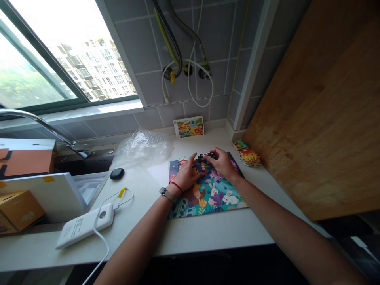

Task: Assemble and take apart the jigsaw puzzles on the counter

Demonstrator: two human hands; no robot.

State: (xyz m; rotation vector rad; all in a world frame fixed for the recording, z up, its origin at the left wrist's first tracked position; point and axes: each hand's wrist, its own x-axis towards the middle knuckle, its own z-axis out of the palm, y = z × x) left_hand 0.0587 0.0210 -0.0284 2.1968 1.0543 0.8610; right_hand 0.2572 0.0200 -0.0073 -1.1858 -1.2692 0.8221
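Observation:
A colourful jigsaw puzzle with white rabbits, plants and a dark upper part lies flat on the counter. My left hand rests on its upper left part with the fingers spread, wearing a watch and a red cord at the wrist. My right hand is closed on several dark puzzle pieces at the puzzle's upper edge. Its fingers partly hide them. To the right of the puzzle sit stacks of orange and green puzzle pieces. A picture card with animals leans against the tiled wall behind.
Crumpled clear plastic wrap lies by the sink. A black oval object and a white power bank with a cable are on the left of the counter. Boxes stand far left. A wooden panel rises on the right.

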